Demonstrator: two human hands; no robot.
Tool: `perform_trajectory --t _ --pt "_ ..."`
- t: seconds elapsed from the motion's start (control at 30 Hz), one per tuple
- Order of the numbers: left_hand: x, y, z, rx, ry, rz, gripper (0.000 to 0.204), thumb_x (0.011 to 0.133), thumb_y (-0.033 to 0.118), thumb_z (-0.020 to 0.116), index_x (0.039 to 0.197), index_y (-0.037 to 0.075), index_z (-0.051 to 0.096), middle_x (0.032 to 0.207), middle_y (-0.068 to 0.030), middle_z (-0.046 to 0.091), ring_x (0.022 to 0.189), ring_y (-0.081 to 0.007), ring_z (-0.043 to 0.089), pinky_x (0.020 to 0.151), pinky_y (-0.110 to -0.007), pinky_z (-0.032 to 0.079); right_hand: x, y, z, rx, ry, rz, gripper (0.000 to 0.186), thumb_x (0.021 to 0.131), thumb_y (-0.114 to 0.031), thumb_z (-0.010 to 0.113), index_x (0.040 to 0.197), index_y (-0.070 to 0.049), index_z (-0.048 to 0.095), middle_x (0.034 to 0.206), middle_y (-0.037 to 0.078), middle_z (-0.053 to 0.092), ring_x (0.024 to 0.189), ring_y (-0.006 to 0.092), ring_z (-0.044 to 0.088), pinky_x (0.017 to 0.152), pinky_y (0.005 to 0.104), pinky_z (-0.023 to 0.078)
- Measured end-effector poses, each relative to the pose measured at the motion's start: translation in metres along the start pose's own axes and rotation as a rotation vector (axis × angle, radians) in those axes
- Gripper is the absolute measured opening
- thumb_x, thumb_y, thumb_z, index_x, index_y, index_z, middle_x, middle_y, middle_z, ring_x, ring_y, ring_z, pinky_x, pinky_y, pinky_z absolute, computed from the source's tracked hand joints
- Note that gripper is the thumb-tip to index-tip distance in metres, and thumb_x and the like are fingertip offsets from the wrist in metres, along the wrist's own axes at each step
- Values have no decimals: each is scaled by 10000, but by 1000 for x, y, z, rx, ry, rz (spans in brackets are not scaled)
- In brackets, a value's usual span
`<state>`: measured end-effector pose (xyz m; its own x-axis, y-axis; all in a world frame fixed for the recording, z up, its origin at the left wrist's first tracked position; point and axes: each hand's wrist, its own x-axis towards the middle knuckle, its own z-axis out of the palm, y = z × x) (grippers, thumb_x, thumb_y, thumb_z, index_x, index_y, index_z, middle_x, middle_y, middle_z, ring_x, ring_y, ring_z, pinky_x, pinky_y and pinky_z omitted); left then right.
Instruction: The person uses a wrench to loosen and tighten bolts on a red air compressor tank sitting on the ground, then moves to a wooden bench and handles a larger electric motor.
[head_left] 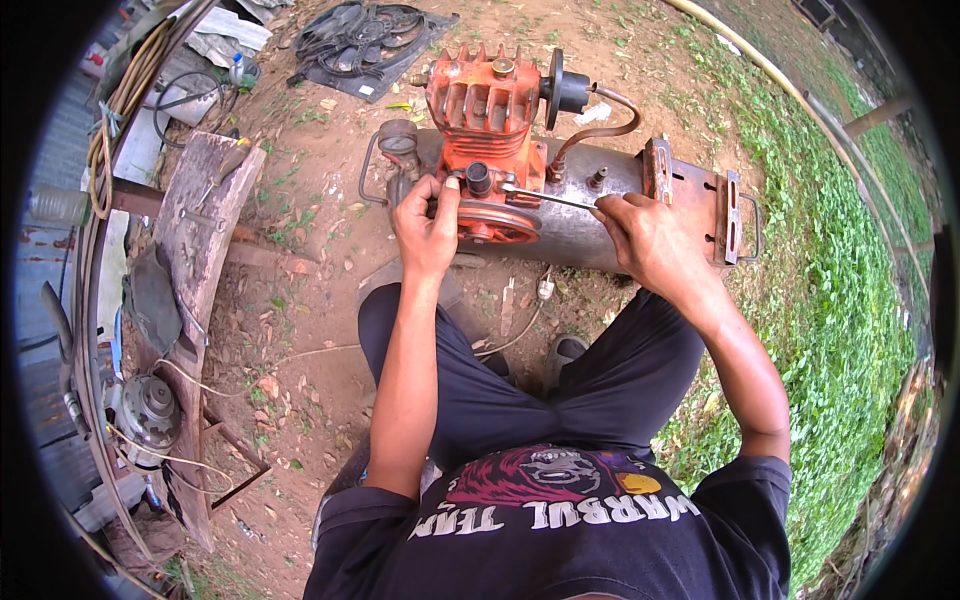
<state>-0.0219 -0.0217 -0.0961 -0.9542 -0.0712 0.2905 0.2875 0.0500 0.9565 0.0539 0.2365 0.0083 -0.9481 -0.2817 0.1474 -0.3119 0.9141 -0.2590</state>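
In front of me stands an orange air compressor pump [485, 110] with a finned head, mounted on a grey metal tank [575, 228]. My right hand [645, 235] grips the shaft of a wrench [552, 197]. Its far end meets the lower front of the pump, just right of a black cylindrical fitting [479, 178]. My left hand [428, 225] is at the pump's lower left, fingers curled and thumb up beside that fitting; what they pinch is hidden. Below the fitting is an orange wheel [492, 228]. A pressure gauge [398, 142] sits left of the pump.
A worn wooden plank bench [190, 235] at the left carries a screwdriver [228, 165]; a round metal machine part [150, 400] lies near its lower end. Black cables and belts [360, 45] lie on the ground beyond. A cord with a plug [545, 288] lies near my feet.
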Motion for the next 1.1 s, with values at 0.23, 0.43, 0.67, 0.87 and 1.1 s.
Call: perform_trajectory --t 0.23,0.43,0.67,0.87,1.1 --pt "0 1 1 -13 -1 -7 356 943 157 602 647 59 431 588 78 373 568 -7 327 484 -226 264 15 -2 -17 -131 -70 -16 168 893 -136 572 980 -42 680 791 184 638 721 380 638 667 474 508" --pt "-1 0 -2 -22 -28 -31 352 960 142 576 648 83 426 635 85 417 615 -14 347 536 -218 288 36 -12 -33 -210 -48 -67 104 753 -40 549 774 -4 644 720 211 631 703 381 666 645 464 542" --pt "-1 9 -1 22 -33 -55 347 958 141 577 651 82 426 632 83 398 617 -19 333 537 -224 276 35 -4 -28 -135 -46 22 138 777 -61 562 829 -7 678 755 222 659 758 378 680 682 467 547" --pt "1 8 1 6 -12 7 351 941 150 593 641 59 436 597 66 383 576 -20 332 491 -238 270 47 -21 -42 -219 -36 1 99 750 -77 608 773 -10 678 724 193 654 715 346 685 653 444 550" --pt "-1 4 -1 146 -18 75 308 964 141 507 680 44 435 634 27 402 604 -57 350 530 -257 285 51 -47 -50 -426 71 -202 38 678 -72 641 682 -40 661 680 108 635 685 252 678 607 349 546"
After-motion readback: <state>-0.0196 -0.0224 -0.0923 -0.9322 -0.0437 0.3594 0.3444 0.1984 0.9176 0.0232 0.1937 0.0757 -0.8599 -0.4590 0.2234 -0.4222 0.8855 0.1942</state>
